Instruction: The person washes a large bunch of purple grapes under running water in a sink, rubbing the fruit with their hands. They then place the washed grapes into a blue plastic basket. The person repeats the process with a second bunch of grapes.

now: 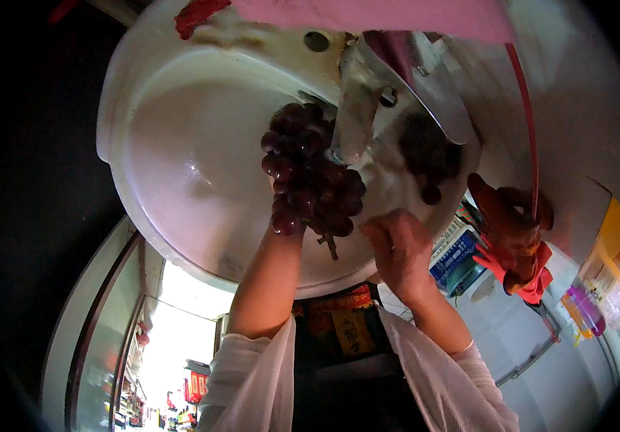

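A bunch of dark red grapes (312, 167) hangs over the white basin (180, 151), close to the mouth of the tap (355, 116). My left hand (284, 237) is under and behind the bunch and bears it; the fingers are hidden by the fruit. The cut stem (331, 247) points down towards me. Just right of the bunch is my right hand (399, 248), blurred, with its fingers curled in and apart from the grapes; I see nothing in it. Another dark bunch, apparently grapes (428, 143), lies in shadow at the basin's right side.
A shiny metal piece (434, 92) with a curved edge juts beside the tap. Pink material (369, 19) spans the top. Reddish rubber gloves (515, 237) hang at the right below a red cord (528, 119). A blue basket (453, 256) stands beyond the basin's rim.
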Demonstrator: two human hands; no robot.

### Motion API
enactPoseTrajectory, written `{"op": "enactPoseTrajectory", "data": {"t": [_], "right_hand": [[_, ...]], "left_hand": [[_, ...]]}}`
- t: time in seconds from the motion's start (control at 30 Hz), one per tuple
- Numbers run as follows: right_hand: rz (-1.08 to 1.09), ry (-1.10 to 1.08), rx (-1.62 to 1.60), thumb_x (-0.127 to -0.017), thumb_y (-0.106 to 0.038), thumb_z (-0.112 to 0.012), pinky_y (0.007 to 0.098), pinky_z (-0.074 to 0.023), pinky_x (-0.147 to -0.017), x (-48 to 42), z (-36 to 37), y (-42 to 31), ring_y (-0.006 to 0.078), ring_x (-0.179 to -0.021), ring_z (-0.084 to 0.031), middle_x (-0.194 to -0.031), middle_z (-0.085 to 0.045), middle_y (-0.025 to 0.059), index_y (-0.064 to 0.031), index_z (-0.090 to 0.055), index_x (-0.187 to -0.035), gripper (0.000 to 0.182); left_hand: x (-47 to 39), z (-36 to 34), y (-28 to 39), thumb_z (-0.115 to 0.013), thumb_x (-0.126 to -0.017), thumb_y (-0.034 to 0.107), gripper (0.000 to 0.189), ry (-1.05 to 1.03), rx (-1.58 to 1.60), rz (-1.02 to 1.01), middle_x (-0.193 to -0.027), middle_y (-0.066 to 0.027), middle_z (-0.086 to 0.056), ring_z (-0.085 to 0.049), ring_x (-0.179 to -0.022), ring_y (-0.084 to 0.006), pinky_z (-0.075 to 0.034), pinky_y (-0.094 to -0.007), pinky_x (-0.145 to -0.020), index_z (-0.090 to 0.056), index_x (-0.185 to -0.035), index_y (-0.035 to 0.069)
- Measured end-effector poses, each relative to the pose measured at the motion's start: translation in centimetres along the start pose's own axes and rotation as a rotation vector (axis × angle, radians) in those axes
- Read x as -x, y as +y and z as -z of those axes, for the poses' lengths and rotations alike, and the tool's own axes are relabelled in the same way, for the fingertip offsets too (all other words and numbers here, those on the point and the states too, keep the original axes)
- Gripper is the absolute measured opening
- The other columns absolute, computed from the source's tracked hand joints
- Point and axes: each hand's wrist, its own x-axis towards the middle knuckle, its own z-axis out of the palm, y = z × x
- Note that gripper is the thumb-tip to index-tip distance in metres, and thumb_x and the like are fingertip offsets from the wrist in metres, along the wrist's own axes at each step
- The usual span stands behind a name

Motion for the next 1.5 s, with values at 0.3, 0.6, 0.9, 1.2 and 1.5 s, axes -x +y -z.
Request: {"op": "enactPoseTrajectory", "data": {"t": [0.3,0.6,0.9,1.2,1.5], "right_hand": [[-0.033,0.01,-0.139,-0.068,-0.001,-0.07,0.0387,-0.0399,-0.087,-4.7,-2.9,0.1,0.0315,-0.101,-0.049,-0.108,-0.052,0.0131,-0.0157,-0.065,-0.106,0.041],[-0.071,-0.045,-0.326,-0.07,-0.004,-0.07,0.0385,-0.0362,-0.093,-6.5,-4.7,2.3,0.0305,-0.11,-0.043,-0.117,-0.05,0.0113,-0.018,-0.068,-0.099,0.033],[-0.11,0.12,-0.387,-0.076,-0.006,-0.064,0.0368,-0.0364,-0.094,-6.4,-5.2,1.5,0.0268,-0.105,-0.049,-0.107,-0.055,0.0084,-0.0106,-0.066,-0.093,0.018],[-0.059,0.037,-0.423,-0.073,-0.004,-0.067,0.0376,-0.038,-0.092,-6.2,-4.9,2.3,0.0314,-0.109,-0.043,-0.112,-0.05,0.0112,-0.0075,-0.062,-0.096,0.024],[-0.237,0.104,-0.546,-0.08,-0.004,-0.06,0.0327,-0.0393,-0.088,-5.4,-4.6,2.5,0.0247,-0.101,-0.052,-0.109,-0.054,0.0105,-0.0053,-0.057,-0.103,0.023]], "left_hand": [[-0.9,-1.6,1.8,-0.058,-0.077,0.024,0.03,0.029,-0.431,-0.321,-0.095,-0.0029,-0.053,-0.053,-0.086,-0.0133,-0.047,-0.0251,-0.07,-0.05,-0.102,0.009],[-3.3,-0.3,2.8,-0.065,-0.073,0.012,0.024,0.036,-1.169,-0.74,-0.09,0.0022,-0.052,-0.052,-0.084,-0.0086,-0.045,-0.0197,-0.067,-0.053,-0.094,0.012],[-4.6,1.2,1.2,-0.059,-0.068,0.017,0.01,0.235,-1.206,-1.064,-0.081,-0.0017,-0.057,-0.053,-0.081,-0.0159,-0.044,-0.0268,-0.068,-0.057,-0.073,0.008],[-4.5,-0.1,1.1,-0.058,-0.066,0.021,0.012,0.014,-1.176,-1.283,-0.073,-0.0016,-0.057,-0.053,-0.073,-0.0173,-0.044,-0.0292,-0.067,-0.056,-0.065,0.01],[-4.5,0.9,1.2,-0.063,-0.068,0.018,0.011,-0.082,-1.287,-1.359,-0.083,0.0003,-0.058,-0.054,-0.079,-0.0163,-0.045,-0.0302,-0.072,-0.057,-0.075,0.011]]}}
